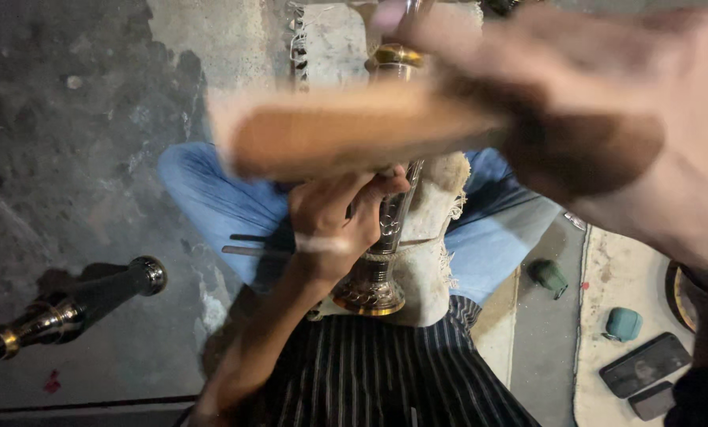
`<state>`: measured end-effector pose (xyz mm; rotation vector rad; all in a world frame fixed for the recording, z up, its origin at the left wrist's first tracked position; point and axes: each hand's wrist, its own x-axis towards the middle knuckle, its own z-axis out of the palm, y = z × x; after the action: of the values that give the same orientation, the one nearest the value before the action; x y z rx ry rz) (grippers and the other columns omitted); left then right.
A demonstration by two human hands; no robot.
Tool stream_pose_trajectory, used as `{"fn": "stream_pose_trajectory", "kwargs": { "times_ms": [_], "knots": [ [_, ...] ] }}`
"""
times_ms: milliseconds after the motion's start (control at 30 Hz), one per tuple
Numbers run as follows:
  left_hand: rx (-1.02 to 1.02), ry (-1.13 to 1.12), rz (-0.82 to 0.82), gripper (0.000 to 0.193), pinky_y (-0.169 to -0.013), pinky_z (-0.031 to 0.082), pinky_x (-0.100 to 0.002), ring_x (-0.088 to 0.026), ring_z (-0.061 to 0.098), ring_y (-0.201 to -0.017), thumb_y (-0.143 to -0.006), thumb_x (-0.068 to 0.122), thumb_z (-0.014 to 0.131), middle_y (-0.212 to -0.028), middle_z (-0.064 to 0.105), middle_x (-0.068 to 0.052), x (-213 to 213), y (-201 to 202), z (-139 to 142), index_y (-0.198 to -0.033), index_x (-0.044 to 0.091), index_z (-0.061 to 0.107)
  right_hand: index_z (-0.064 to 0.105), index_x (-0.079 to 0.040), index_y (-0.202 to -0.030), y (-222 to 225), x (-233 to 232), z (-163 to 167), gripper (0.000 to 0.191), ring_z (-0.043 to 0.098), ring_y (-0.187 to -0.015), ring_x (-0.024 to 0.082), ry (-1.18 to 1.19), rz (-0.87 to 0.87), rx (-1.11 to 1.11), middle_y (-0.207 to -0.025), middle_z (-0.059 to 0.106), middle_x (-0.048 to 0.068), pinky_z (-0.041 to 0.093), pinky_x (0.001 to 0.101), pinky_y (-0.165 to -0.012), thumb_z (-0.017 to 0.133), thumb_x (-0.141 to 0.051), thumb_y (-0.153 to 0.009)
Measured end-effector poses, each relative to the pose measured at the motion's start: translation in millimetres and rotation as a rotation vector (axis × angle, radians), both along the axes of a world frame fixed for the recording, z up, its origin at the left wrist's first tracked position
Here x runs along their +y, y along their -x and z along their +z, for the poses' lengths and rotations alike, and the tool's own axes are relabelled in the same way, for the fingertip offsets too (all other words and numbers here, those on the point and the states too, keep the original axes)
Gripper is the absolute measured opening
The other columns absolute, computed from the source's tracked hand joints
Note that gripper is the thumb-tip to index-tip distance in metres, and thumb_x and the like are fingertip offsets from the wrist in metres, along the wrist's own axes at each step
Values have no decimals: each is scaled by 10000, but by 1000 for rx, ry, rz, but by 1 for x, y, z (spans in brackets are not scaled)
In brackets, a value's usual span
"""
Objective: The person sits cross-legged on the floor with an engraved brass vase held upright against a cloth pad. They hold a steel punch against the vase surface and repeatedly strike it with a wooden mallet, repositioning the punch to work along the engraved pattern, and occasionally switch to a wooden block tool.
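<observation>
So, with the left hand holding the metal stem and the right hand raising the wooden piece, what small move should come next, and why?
Probably bring the wooden block down onto the ornate metal stem. The right hand holds it raised and motion-blurred right above the stem, while the left hand grips the stem upright on the cloth-covered lap.

I observe an ornate metal stem [387,229], silver with brass-coloured bands and an embossed shaft, standing roughly upright on a pale frayed cloth [441,261] across the lap, its flared round base [368,294] lowest. My left hand [330,225] is wrapped around its middle. A flat brown wooden block [346,130], blurred, lies crosswise near its upper part, gripped at one end by my right hand [607,119].
</observation>
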<state>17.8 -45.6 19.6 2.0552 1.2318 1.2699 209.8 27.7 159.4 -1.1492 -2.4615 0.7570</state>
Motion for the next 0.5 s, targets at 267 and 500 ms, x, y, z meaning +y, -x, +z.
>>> {"fn": "stream_pose_trajectory", "kwargs": {
  "times_ms": [267, 500],
  "knots": [
    [81, 128, -158, 194, -745, 636, -316, -176, 783, -848, -930, 44, 778, -976, 778, -62, 21, 2, 11, -1109, 86, 717, 479, -256, -1544, -70, -9, -53, 746, 676, -595, 230, -394, 78, -420, -1069, 756, 124, 547, 379, -557, 732, -132, -853],
    [76, 317, -392, 478, -477, 642, -216, -185, 799, -879, -881, -138, 588, -1177, 718, -177, 35, 6, 15, -1300, 89, 631, 680, -87, -1187, -90, -25, -64, 586, 754, -734, 230, -181, -103, -514, -861, 739, 97, 601, 375, -720, 825, -91, -619]
  ]
}}
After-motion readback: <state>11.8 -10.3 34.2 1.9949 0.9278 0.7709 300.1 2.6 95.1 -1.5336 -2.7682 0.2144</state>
